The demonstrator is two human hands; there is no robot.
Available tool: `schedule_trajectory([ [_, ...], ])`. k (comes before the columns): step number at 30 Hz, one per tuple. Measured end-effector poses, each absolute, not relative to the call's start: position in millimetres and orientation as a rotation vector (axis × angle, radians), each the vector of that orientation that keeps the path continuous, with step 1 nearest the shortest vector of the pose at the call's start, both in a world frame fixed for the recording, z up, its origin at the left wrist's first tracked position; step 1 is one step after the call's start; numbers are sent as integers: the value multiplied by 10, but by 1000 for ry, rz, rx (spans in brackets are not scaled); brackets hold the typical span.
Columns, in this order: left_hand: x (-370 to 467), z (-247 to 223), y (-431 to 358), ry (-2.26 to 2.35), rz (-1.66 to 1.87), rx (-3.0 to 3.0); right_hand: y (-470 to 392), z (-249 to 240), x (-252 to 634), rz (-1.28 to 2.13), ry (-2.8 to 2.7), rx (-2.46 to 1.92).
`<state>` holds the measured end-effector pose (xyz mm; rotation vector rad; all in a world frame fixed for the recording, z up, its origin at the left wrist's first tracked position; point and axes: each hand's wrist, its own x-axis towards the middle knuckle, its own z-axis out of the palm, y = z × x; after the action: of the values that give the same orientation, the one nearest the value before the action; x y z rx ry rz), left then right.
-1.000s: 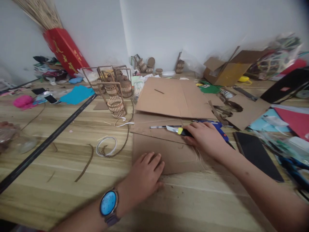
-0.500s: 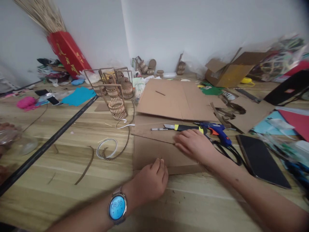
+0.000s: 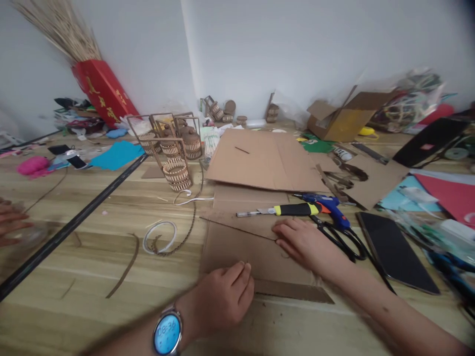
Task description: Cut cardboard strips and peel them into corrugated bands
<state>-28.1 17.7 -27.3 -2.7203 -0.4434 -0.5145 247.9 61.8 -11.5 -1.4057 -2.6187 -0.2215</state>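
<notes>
My left hand (image 3: 230, 292), with a round smartwatch (image 3: 167, 332) on its wrist, has its fingers pressed together over the front of a cardboard sheet (image 3: 226, 252). What its fingertips hold, if anything, is too small to make out. My right hand (image 3: 302, 244) rests on the same sheet, its fingers closed at the near end of a thin brown cord (image 3: 237, 228) stretched across the cardboard. Along the sheet's front edge lies a flat brown strip (image 3: 293, 290). Just beyond my right hand are a yellow-and-black utility knife (image 3: 295, 210) and a pen (image 3: 247, 214).
A blue glue gun (image 3: 334, 210), black-handled scissors (image 3: 343, 242) and a phone (image 3: 397, 252) lie to the right. Small woven baskets (image 3: 177, 174) stand back left. A white cord coil (image 3: 148, 237) lies left. Another person's hand (image 3: 13, 222) shows at the left edge.
The view has shifted slightly, and both hands sit a little lower in it. More of the strip at the cardboard's front edge shows. The other person's hand shows more clearly at left.
</notes>
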Motion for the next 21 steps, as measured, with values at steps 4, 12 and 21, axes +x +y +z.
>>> schedule_trajectory([
  [4,-278,-259,134,-467,-485,-2717,629,-152,2490,-263,-2622,-1345],
  [12,-242,-250,76,-582,-417,-2708,635,-232,2544,-314,-2613,-1294],
  [21,-113,-257,95,-682,-318,-2700,714,-227,2493,-235,-2613,-1358],
])
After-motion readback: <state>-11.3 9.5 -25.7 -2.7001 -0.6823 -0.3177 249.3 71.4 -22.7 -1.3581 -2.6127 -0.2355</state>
